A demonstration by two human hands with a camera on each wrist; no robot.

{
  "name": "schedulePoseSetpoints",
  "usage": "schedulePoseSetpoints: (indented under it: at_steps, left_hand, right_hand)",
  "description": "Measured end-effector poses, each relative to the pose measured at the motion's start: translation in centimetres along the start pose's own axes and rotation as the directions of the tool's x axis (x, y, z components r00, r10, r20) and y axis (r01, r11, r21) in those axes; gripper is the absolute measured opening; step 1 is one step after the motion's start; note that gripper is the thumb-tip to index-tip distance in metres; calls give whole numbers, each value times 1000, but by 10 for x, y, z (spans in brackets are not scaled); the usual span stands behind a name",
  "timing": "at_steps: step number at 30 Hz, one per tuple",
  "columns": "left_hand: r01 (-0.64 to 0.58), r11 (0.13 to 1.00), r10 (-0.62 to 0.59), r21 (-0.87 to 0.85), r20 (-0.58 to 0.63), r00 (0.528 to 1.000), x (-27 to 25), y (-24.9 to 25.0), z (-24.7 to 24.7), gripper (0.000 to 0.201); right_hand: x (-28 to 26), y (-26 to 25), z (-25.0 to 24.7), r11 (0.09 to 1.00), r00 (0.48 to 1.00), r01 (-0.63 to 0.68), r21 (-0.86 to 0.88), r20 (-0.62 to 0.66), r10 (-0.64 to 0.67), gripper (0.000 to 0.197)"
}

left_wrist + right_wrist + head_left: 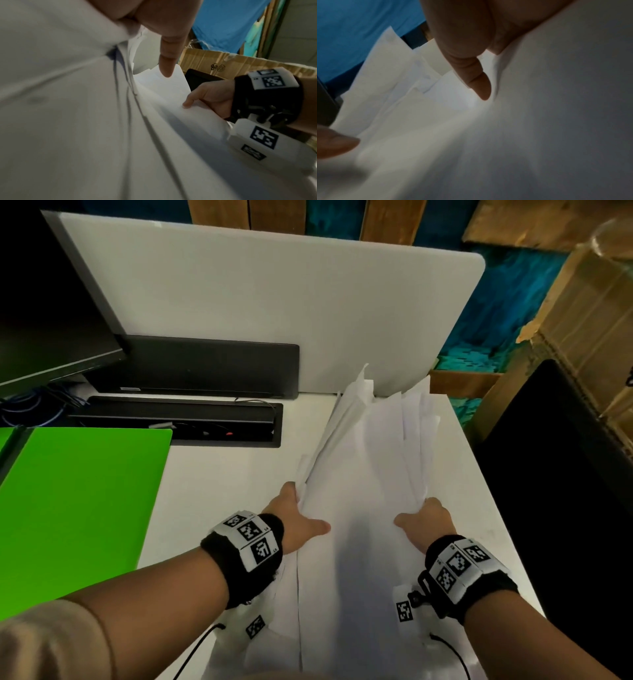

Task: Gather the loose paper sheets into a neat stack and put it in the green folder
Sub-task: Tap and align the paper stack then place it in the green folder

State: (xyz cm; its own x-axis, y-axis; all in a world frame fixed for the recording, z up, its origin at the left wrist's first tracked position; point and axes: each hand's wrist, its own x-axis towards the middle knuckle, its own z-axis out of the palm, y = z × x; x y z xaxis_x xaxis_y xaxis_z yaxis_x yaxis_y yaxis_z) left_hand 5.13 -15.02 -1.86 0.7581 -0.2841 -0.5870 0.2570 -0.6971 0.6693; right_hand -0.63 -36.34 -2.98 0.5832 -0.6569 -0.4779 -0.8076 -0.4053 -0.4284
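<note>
Head view: the uneven sheaf of loose white paper sheets (370,446) stood over the right part of the white desk (233,474), its far ends fanned and ragged. The left hand (298,520) clasped the sheaf's left edge and the right hand (428,520) its right edge, thumbs lying on the near face. The flat bright green folder (78,508) lay well apart at the left, closed as far as could be told. Behind it stood a dark monitor (51,302), a black cable tray (178,422) and a white divider panel (274,302).

Left wrist view: the left thumb pointed down across the paper; the right hand (211,98) pinched the opposite edge. A brown cardboard box (223,63) stood beyond.

Right wrist view: blurred; the right thumb pressed on the top sheet (539,121), with staggered corners past it.

Judgement: light, limp, slippery sheets, likely to slide apart; hold both long edges and square them on the desk. Nothing seemed to block the way to the folder.
</note>
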Motion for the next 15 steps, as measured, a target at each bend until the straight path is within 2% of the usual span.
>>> schedulePoseSetpoints:
  at_steps: [2,4,7,8,11,13,15]
  left_hand:
    - [10,996,-12,-88,-19,1000,4,1,-4,87]
    - [42,975,-45,-218,-11,999,12,-3,-10,104]
    - [73,924,-51,-375,67,996,23,-13,-20,135]
    - [77,909,-41,-410,94,995,27,-17,-22,131]
    - [88,914,-47,-396,113,993,21,-19,-26,94]
    - [82,949,-75,-306,34,997,18,-21,-24,80]
    - [47,975,-59,-219,-51,997,14,-23,-21,68]
  right_hand:
    - [2,0,-5,989,999,-27,145,28,23,61]
    - [5,2,-10,955,997,-70,289,44,60,64]
    - [9,8,-17,876,987,-153,458,119,110,54]
    - [9,9,-19,856,982,-171,488,154,108,46]
    - [3,4,-21,844,962,-193,500,265,63,21]
    - [-2,-1,-19,876,960,-182,447,273,60,24]
    - [-5,-4,-16,882,967,-163,442,247,56,39]
